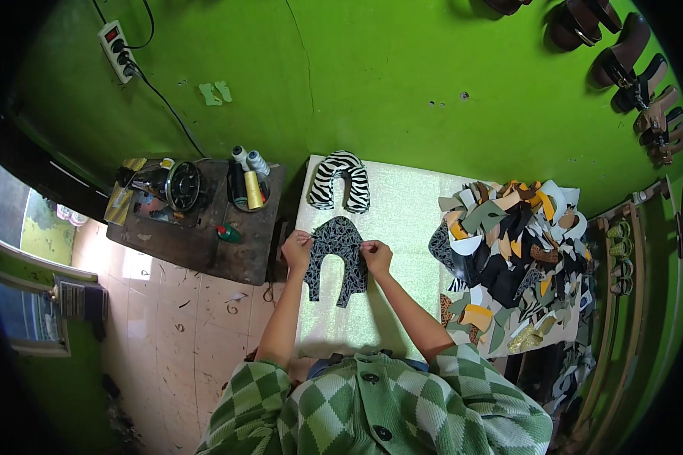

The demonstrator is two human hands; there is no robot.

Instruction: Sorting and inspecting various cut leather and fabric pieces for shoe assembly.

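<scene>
The left hand (pixel 297 250) has its thumb and fingers pinched together on the edge of a black and grey patterned piece (pixel 337 231), at about ten o'clock on it. The right hand (pixel 376 256) pinches the other edge the same way, at about two o'clock. The piece is shaped like an arch, with its round end at twelve o'clock and its two legs pointing to six. It is over a shiny, pale table (pixel 402 303), but I cannot tell if it lies flat or is lifted a little. Just past its round end, at twelve o'clock, a puffy zebra-striped arch (pixel 323 180) rests on the table. At three o'clock there is a big, messy heap of scraps (pixel 501 243), in black, green, white, orange and spots. Near six o'clock is the person's green checked sweater (pixel 432 394). Toward ten o'clock, a dark table (pixel 148 243) holds a black sewing machine (pixel 184 186), a yellow cone of thread (pixel 253 191) and a small green thing with a red end (pixel 228 233). Farther out, between ten and eleven, a white plug strip (pixel 116 53) hangs on the green wall (pixel 387 83). Far off at two o'clock are brown and black shoes (pixel 622 53).
</scene>
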